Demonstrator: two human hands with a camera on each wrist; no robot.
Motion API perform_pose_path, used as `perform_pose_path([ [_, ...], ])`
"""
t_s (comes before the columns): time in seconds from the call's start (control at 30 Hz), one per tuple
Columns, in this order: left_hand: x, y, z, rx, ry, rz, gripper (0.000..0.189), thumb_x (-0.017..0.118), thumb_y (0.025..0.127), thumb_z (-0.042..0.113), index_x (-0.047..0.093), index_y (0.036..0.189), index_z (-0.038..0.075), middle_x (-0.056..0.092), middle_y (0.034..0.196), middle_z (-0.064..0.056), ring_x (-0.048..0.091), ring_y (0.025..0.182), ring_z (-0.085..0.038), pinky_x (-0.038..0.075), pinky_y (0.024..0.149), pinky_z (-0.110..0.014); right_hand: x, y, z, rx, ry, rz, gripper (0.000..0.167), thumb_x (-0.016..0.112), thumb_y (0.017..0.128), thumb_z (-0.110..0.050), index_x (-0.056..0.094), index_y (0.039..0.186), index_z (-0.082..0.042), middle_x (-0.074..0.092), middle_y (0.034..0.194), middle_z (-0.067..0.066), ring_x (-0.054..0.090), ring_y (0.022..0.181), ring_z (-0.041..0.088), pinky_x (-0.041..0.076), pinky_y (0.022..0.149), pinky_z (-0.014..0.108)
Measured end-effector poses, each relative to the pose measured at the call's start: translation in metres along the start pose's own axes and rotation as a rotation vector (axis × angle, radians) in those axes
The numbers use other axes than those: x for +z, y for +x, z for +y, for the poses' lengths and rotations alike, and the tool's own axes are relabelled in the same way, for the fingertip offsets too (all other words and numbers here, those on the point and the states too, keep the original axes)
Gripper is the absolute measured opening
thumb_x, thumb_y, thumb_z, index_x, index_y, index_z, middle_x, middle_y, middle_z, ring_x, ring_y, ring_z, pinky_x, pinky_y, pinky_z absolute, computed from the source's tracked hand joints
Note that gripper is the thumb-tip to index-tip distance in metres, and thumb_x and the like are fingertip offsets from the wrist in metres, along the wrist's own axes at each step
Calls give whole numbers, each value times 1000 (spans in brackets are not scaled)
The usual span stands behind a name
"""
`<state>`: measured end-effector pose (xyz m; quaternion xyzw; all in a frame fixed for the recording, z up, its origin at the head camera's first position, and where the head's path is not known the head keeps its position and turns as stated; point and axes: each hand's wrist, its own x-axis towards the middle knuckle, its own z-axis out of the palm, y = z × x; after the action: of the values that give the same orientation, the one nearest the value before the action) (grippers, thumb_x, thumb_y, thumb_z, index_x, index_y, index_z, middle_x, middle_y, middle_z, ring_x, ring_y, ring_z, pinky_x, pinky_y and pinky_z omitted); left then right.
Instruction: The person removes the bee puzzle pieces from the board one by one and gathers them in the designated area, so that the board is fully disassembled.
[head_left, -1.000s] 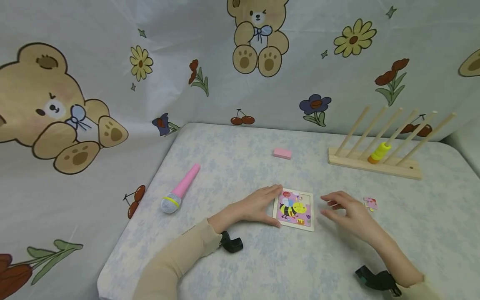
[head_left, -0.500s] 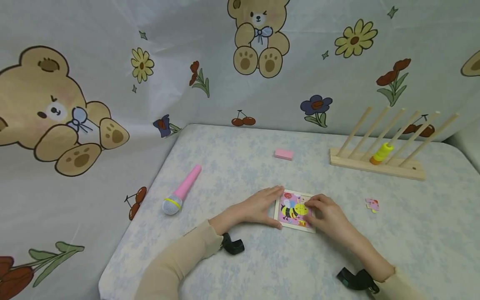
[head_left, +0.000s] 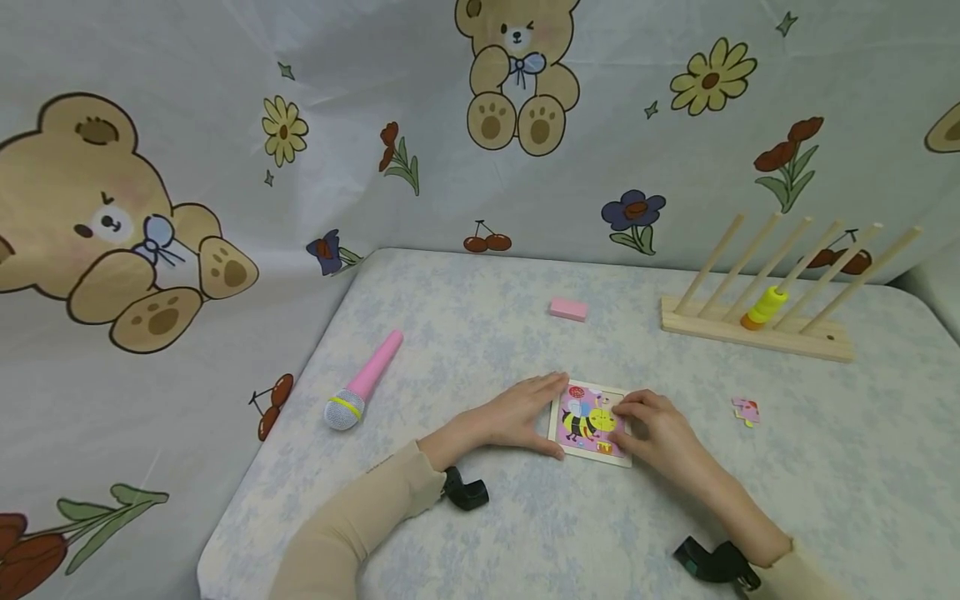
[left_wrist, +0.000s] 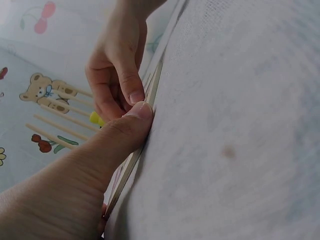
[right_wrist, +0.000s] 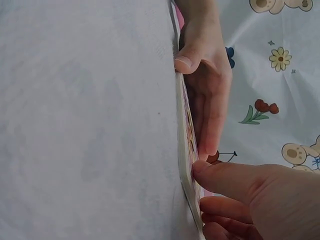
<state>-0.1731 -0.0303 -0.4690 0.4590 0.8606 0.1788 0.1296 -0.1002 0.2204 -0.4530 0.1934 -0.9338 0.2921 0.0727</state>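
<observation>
A small square bee jigsaw puzzle (head_left: 581, 427) in a pale wooden frame lies flat on the table. My left hand (head_left: 517, 414) steadies its left side, straight fingers at the far corner and thumb at the near one; the left wrist view shows the thumb (left_wrist: 139, 111) against the frame's edge. Over the puzzle's right part, my right hand (head_left: 660, 433) has curled fingers and pinches at a jigsaw piece, largely hidden under the fingertips. In the right wrist view, the right thumb (right_wrist: 220, 175) touches the puzzle's surface. One loose pink jigsaw piece (head_left: 746, 410) lies right of this hand.
A pink toy microphone (head_left: 363, 379) lies at the left. Behind the puzzle sits a pink block (head_left: 568, 309). At the back right stands a wooden peg rack (head_left: 795, 342) with yellow and orange beads (head_left: 765, 307) on one peg. A bear-printed cloth (head_left: 420, 100) hangs behind the table.
My right hand has moved left from beside the puzzle onto its right part, and has stayed there over the last half second. The left hand keeps its place on the frame.
</observation>
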Motion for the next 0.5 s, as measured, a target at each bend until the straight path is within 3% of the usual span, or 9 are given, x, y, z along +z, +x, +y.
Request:
perform_pose_path([
  [0.2,0,0,0,5,4,7,109,66,77,63,11,152,5,10,157,-8,5,142,-13,8,113,-29,1,0,0,-24,6,21,29,81,73,-9,70,97,2,59,98,8,53,90,24,48,76,42],
  [0.5,1,1,-1,3,0,12,109,66,77,63,11,152,6,11,157,-8,5,142,-13,9,113,-29,0,1,-1,41,27,-19,28,79,75,-8,65,98,0,60,97,7,53,87,20,47,75,42],
])
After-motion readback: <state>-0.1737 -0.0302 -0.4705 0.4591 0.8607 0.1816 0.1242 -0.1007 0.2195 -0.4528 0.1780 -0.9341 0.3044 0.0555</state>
